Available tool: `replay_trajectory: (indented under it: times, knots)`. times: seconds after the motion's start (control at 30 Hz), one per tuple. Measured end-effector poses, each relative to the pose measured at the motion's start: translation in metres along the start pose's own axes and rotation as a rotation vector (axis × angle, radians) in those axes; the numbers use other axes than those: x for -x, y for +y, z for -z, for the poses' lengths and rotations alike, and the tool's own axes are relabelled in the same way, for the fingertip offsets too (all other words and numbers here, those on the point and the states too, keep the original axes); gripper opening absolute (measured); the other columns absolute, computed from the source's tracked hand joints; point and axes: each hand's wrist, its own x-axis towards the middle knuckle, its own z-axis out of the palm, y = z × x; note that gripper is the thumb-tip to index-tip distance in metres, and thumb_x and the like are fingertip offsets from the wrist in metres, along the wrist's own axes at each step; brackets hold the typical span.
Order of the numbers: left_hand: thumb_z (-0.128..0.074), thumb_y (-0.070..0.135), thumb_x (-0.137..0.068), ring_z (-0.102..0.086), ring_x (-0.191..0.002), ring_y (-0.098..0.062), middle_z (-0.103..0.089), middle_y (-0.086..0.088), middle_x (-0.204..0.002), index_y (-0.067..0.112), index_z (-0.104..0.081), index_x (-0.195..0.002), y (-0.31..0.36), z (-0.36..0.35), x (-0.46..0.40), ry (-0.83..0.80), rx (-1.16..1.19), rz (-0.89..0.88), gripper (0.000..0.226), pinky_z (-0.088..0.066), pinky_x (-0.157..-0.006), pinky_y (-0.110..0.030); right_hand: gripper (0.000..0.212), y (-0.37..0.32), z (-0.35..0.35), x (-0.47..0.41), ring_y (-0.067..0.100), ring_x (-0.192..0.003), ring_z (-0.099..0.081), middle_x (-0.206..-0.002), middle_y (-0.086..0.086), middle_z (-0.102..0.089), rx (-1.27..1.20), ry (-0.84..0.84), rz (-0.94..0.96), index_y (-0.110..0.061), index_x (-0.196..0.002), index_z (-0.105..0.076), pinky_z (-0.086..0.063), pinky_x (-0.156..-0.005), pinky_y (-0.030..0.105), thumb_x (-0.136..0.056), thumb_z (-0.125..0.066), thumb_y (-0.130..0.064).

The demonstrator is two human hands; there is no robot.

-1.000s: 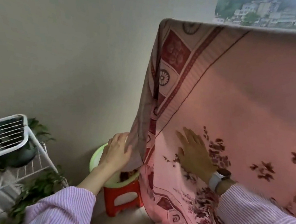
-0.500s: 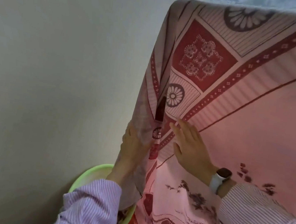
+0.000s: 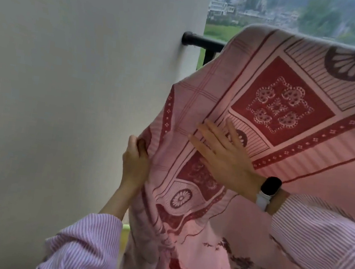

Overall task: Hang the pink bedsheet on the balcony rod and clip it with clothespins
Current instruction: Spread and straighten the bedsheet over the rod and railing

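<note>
A pink bedsheet (image 3: 283,148) of soft woven cloth, printed with dark red squares, stripes and flower wheels, is draped over the black round rod (image 3: 203,41) in the upper centre of the frame and fills the right half. Its left edge is pinched by the left hand (image 3: 135,162), thumb and fingers curled on the fabric at centre left. The right hand (image 3: 225,158) is laid flat on the cloth, fingers straight and spread. A watch (image 3: 269,189) is worn on that wrist. A green container rim (image 3: 125,232) is seen at lower centre; its contents are hidden.
</note>
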Motion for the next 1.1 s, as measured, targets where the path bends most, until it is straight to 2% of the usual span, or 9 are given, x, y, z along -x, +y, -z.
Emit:
replay_trajectory:
  times: [0.2,0.37,0.43,0.53,0.67,0.73,0.9,1.0,1.1]
  knots:
    - [-0.033,0.008,-0.096,-0.042,-0.06,-0.001,-0.048,0.006,-0.069,0.009,-0.044,-0.078,0.034,0.028,-0.031,0.018,0.122,-0.04,0.021,-0.035,-0.051,-0.005,0.094,0.002,0.014,-0.037,0.03,-0.133,-0.035,-0.142,0.012,-0.041,-0.044,-0.186,0.092,-0.009,-0.141,-0.022,-0.013,-0.106,0.065,-0.072,-0.054,-0.063]
    - [-0.036,0.01,-0.095,-0.048,-0.068,0.001,-0.052,0.011,-0.075,0.011,-0.05,-0.083,0.065,0.046,-0.047,0.142,0.171,-0.069,0.019,-0.036,-0.056,-0.003,0.091,-0.032,0.017,-0.036,0.028,-0.116,-0.054,-0.126,0.015,-0.057,-0.354,-0.136,-0.102,-0.003,-0.133,-0.04,-0.035,-0.1,0.055,-0.072,-0.048,-0.069]
    - [-0.039,0.011,-0.094,-0.048,-0.068,0.001,-0.052,0.011,-0.074,0.01,-0.051,-0.082,0.072,0.053,-0.051,0.179,0.139,-0.095,0.018,-0.036,-0.056,-0.007,0.072,-0.054,0.018,-0.036,0.023,-0.101,-0.062,-0.112,0.009,-0.066,-0.429,-0.042,-0.2,-0.006,-0.12,-0.056,-0.046,-0.091,0.044,-0.072,-0.057,-0.06]
    - [-0.043,0.012,-0.094,-0.047,-0.063,0.0,-0.05,0.01,-0.069,0.01,-0.048,-0.077,0.072,0.064,-0.052,0.238,0.071,-0.107,0.018,-0.034,-0.052,-0.006,0.023,-0.076,0.017,-0.037,0.02,-0.068,-0.066,-0.077,0.005,-0.07,-0.558,0.123,-0.277,-0.009,-0.082,-0.07,-0.056,-0.065,0.028,-0.065,-0.081,-0.019]
    - [-0.047,0.015,-0.091,-0.047,-0.058,-0.012,-0.051,0.003,-0.067,0.015,-0.044,-0.068,0.062,0.077,-0.051,0.236,-0.125,-0.07,0.024,-0.032,-0.051,-0.012,0.011,-0.065,0.027,-0.033,0.022,-0.057,-0.065,-0.075,0.009,-0.069,-0.691,0.138,-0.353,-0.003,-0.084,-0.068,-0.054,-0.048,0.028,-0.074,-0.063,-0.005]
    - [-0.052,0.014,-0.088,-0.055,-0.076,-0.022,-0.058,-0.007,-0.091,0.01,-0.053,-0.089,0.059,0.08,-0.049,0.202,-0.207,-0.066,0.005,-0.039,-0.067,-0.02,0.016,-0.051,0.038,-0.036,0.024,-0.059,-0.066,-0.08,0.01,-0.069,-0.757,0.153,-0.44,-0.002,-0.087,-0.067,-0.054,-0.048,0.032,-0.078,-0.054,-0.003]
    - [-0.065,0.027,-0.079,-0.041,-0.115,-0.013,-0.049,-0.001,-0.125,0.014,-0.048,-0.128,0.077,0.059,-0.017,-0.275,-0.255,-0.6,0.052,-0.034,-0.098,-0.021,0.011,-0.014,0.06,-0.052,0.015,-0.07,-0.06,-0.082,0.008,-0.066,-0.881,0.25,-0.524,-0.001,-0.088,-0.065,-0.048,-0.066,0.021,-0.085,-0.054,0.001]
    - [-0.07,0.027,-0.077,-0.056,-0.099,-0.017,-0.064,-0.003,-0.106,0.013,-0.066,-0.107,0.089,0.035,-0.005,-0.324,-0.218,-0.584,0.033,-0.047,-0.087,-0.036,0.008,0.001,0.076,-0.055,0.011,-0.071,-0.058,-0.081,0.002,-0.064,-0.876,0.326,-0.601,-0.002,-0.087,-0.064,-0.045,-0.068,0.011,-0.085,-0.056,-0.001]
    - [-0.066,0.015,-0.082,-0.058,-0.07,-0.004,-0.069,0.001,-0.081,0.011,-0.072,-0.089,0.103,0.026,-0.008,-0.222,-0.014,-0.472,0.01,-0.05,-0.069,-0.021,0.005,0.002,0.086,-0.039,0.008,-0.07,-0.06,-0.08,-0.007,-0.061,-0.91,0.342,-0.652,-0.007,-0.089,-0.062,-0.045,-0.066,0.006,-0.085,-0.059,-0.008]
